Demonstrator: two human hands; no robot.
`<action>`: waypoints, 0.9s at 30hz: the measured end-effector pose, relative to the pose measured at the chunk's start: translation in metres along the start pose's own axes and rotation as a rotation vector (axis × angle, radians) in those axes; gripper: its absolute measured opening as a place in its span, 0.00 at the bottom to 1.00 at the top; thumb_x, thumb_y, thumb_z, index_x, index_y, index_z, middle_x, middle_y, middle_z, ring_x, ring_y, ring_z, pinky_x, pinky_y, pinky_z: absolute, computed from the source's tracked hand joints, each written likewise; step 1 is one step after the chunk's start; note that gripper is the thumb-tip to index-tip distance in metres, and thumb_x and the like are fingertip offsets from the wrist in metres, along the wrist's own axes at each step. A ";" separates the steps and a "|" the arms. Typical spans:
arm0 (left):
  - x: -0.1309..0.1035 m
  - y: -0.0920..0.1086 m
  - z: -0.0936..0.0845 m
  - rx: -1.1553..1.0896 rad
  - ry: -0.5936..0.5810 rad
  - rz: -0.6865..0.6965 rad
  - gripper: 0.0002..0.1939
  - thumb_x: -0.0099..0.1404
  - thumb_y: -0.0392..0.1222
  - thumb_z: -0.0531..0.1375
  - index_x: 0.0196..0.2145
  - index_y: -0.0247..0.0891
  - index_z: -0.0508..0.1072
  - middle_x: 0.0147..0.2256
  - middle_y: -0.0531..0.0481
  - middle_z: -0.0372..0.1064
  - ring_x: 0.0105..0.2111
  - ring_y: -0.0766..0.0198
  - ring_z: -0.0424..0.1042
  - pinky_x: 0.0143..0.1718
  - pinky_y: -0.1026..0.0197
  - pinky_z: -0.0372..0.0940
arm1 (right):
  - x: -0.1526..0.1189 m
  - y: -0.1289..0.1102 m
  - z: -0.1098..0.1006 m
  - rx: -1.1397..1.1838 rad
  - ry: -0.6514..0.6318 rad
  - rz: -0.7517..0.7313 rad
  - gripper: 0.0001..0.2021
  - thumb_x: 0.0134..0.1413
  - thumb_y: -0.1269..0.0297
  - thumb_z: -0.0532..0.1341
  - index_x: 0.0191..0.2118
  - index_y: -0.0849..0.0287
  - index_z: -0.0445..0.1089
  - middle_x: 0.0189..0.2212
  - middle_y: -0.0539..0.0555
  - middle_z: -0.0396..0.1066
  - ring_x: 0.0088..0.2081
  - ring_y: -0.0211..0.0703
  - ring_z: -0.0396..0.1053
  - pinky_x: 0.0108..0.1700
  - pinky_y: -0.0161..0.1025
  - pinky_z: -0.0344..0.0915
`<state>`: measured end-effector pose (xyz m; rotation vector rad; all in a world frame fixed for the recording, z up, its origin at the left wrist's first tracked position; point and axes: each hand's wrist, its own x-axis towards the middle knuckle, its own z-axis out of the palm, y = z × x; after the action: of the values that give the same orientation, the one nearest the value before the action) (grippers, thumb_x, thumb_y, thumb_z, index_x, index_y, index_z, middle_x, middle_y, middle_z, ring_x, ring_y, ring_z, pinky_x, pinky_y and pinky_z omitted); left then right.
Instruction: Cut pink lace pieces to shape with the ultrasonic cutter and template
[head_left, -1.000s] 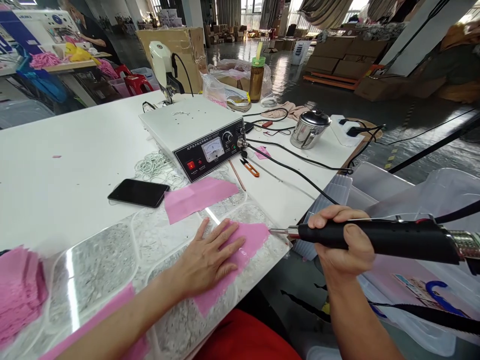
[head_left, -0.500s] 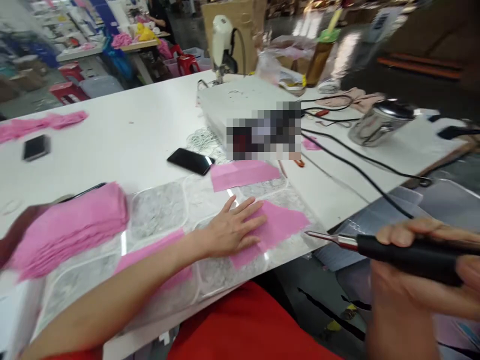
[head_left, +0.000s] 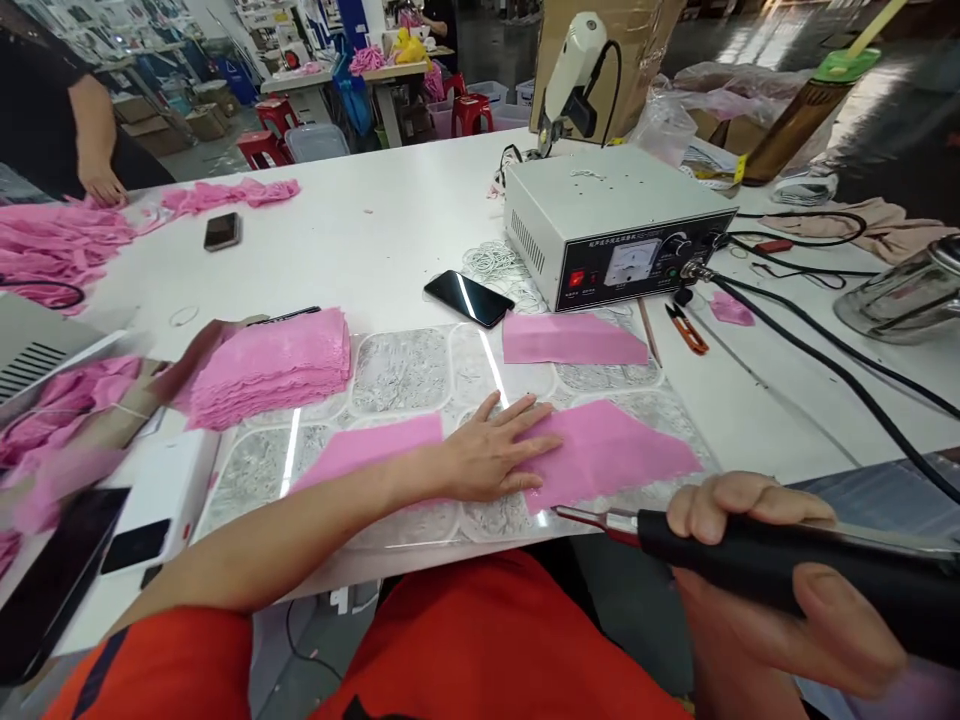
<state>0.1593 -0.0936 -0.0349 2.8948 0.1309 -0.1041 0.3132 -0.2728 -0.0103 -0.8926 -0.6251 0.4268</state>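
Observation:
Fingers spread, my left hand [head_left: 495,452] lies flat on the left part of a pink fabric piece [head_left: 615,455]. My right hand [head_left: 780,570] is wrapped round the black handle of an ultrasonic cutter [head_left: 720,545]. Its thin metal tip is at the fabric's lower edge; whether it touches I cannot tell. Another pink piece [head_left: 375,445] lies partly beneath my left forearm. A pink strip [head_left: 574,340] lies flat behind the main piece. Left of these rests a stack of pink fabric [head_left: 270,365]. Under the pieces is a clear patterned mat [head_left: 405,370].
A grey control box [head_left: 615,230] stands behind, its cable [head_left: 825,370] running right. Near it are a black phone [head_left: 469,298], orange snips [head_left: 686,330] and a glass jar [head_left: 892,295]. Another person's hand [head_left: 103,185] touches pink fabric at the far left.
The cutter's tip has moved from the fabric's right corner to its lower left edge, close to my left hand. My left hand stays flat on the fabric. The view has turned left.

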 end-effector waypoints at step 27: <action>0.000 0.002 0.003 -0.009 0.046 0.008 0.28 0.71 0.55 0.52 0.64 0.41 0.58 0.68 0.40 0.41 0.68 0.45 0.39 0.65 0.35 0.38 | -0.012 0.006 0.014 -0.120 -0.160 0.032 0.08 0.44 0.60 0.63 0.31 0.57 0.70 0.27 0.50 0.67 0.23 0.38 0.64 0.24 0.43 0.66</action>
<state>0.1598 -0.0965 -0.0374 2.8890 0.1284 -0.0351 0.2947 -0.2683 -0.0121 -0.9901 -0.7905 0.4963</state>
